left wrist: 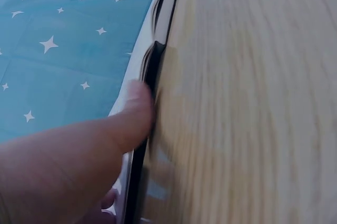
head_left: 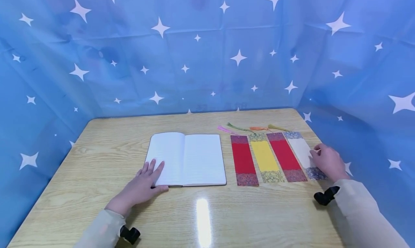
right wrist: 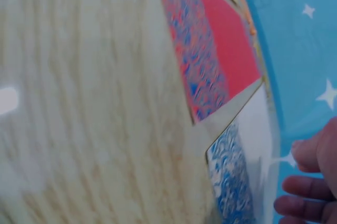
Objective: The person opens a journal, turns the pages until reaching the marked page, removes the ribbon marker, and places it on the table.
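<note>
An open notebook [head_left: 202, 158] with pale lined pages lies flat on the table. My left hand [head_left: 146, 185] rests spread at its lower left corner, fingers on the left page. Along the black cover's edge lies the left thumb [left wrist: 134, 113]. My right hand [head_left: 329, 163] is at the right edge of a white bookmark [head_left: 299, 147] with blue patterned ends, fingers loosely bent. In the right wrist view, the fingertips [right wrist: 295, 205] overlap the bookmark's far side, with nothing visible between thumb and fingers. The bookmark lies flat.
Left of the white bookmark lie a red bookmark [head_left: 285, 154], a yellow bookmark [head_left: 264, 156] and another red bookmark [head_left: 242, 158]. Tassels, including a green tassel [head_left: 240, 128], point toward the back. A blue star-patterned curtain [head_left: 194, 53] surrounds the wooden table [head_left: 107, 150].
</note>
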Tool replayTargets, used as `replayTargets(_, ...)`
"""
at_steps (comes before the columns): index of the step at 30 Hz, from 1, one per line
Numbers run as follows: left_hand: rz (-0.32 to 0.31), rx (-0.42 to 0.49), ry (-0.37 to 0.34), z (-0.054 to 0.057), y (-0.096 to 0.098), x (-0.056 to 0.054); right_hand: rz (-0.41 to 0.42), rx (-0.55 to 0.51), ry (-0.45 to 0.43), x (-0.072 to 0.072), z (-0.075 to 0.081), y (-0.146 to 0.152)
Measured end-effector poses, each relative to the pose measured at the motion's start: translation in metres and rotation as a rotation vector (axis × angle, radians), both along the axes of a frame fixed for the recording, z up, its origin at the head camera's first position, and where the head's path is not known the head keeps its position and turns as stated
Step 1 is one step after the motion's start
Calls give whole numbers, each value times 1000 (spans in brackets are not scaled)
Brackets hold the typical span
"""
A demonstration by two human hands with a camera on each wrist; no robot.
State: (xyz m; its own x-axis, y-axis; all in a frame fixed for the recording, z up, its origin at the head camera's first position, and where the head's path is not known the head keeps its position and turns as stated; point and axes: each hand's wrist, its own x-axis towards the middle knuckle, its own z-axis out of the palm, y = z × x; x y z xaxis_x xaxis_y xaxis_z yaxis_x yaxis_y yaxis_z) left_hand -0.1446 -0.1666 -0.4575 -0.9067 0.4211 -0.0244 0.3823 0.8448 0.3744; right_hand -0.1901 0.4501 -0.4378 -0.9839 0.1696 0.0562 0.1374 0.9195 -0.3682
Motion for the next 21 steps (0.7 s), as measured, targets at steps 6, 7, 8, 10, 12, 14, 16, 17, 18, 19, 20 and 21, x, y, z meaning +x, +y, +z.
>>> replayTargets(6, -4, 11, -17, 1, -3, 0, 36, -9, 67, 3, 7, -13)
replayTargets(7, -2, 12, -21, 1, -3, 0, 45, -8, 82, 4, 8, -16)
replayTargets(8, -3, 16, -17, 1, -4, 0, 52, -8, 94, 4, 9, -18)
replayTargets(10, -9, 20, -4, 0, -5, 1, 68, -2, 117, 4, 10, -24)
replayTargets(12, -17, 20, 17, 1, -6, 1, 79, -3, 127, 4, 12, -30)
replayTargets(14, -27, 17, 37, 1, -8, 2, 89, -8, 131, 4, 14, -36)
replayTargets(16, -41, 16, 64, 2, -9, 3, 97, -16, 126, 4, 17, -42)
replayTargets(17, -51, 13, 83, 2, -10, 4, 100, -20, 123, 4, 18, -46)
replayTargets(18, -58, 13, 96, 1, -11, 4, 101, -23, 119, 4, 19, -49)
replayTargets(19, -65, 10, 115, 1, -12, 5, 101, -25, 116, 3, 20, -52)
replayTargets(20, -74, 8, 139, 1, -12, 5, 101, -25, 111, 3, 22, -55)
replayTargets(21, -87, 1, 172, 0, -13, 6, 102, -25, 107, 3, 22, -58)
